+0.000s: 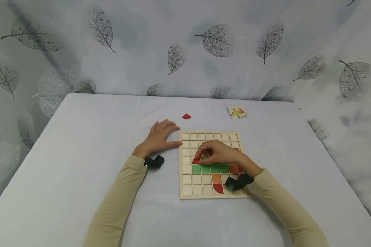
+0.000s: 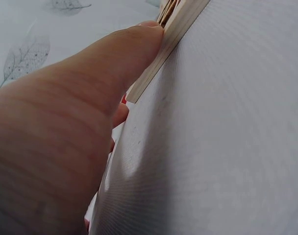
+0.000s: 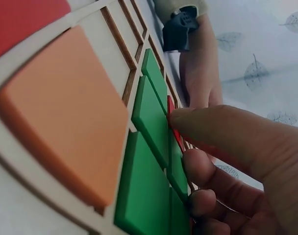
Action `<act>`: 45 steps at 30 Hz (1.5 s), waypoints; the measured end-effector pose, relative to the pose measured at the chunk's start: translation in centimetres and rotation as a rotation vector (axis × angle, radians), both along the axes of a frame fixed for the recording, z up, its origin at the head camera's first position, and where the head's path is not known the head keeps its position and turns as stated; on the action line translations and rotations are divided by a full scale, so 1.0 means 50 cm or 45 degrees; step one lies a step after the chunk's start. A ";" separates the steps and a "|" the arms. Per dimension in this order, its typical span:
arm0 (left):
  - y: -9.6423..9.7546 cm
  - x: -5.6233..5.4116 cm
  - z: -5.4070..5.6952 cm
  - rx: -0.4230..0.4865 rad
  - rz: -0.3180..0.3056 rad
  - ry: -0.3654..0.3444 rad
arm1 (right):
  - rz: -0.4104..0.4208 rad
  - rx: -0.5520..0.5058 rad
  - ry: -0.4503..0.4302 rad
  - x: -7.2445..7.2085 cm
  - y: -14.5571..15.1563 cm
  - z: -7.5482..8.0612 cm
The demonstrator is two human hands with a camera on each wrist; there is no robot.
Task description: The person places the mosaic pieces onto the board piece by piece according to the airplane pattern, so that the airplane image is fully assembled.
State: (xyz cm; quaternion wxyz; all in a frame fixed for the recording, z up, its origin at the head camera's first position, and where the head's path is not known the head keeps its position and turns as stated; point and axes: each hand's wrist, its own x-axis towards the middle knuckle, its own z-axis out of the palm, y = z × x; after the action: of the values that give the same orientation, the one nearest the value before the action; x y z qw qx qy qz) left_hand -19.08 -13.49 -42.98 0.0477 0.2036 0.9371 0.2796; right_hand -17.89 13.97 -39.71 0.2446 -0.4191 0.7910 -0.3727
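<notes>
A square wooden grid board (image 1: 180,171) lies on the white table. Over its middle, my right hand (image 1: 217,152) pinches a red quarter-circle tile (image 1: 195,161) at a cell above the left end of a row of green tiles (image 1: 214,168). In the right wrist view, the thumb (image 3: 198,122) rests on that red tile (image 3: 170,105), beside the green ones; part of it is hidden by the fingers. My left hand (image 1: 160,137) lies spread at the board's left side, its thumb (image 2: 139,46) against the wooden edge (image 2: 154,68) in the left wrist view.
Below the green row sit an orange tile (image 1: 216,178) and another red quarter-circle (image 1: 218,188); a darker orange tile (image 1: 234,168) ends the row. Behind the board lie a loose red piece (image 1: 187,116) and a patterned card (image 1: 237,112). A leaf-print cloth (image 1: 130,51) hangs behind the table.
</notes>
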 end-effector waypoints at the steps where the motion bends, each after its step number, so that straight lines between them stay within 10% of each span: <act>1: 0.000 0.000 0.001 0.001 -0.001 -0.001 | -0.004 -0.001 -0.004 0.000 -0.001 0.001; 45: -0.002 -0.001 -0.005 0.024 0.010 0.006 | -0.200 -0.096 0.189 -0.101 -0.040 -0.009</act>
State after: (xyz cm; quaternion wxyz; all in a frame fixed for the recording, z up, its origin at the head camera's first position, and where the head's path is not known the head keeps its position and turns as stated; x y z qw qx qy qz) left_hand -19.13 -13.57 -43.24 0.0425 0.2011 0.9352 0.2883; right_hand -22.94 11.95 -40.16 0.1395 -0.3910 0.8227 -0.3884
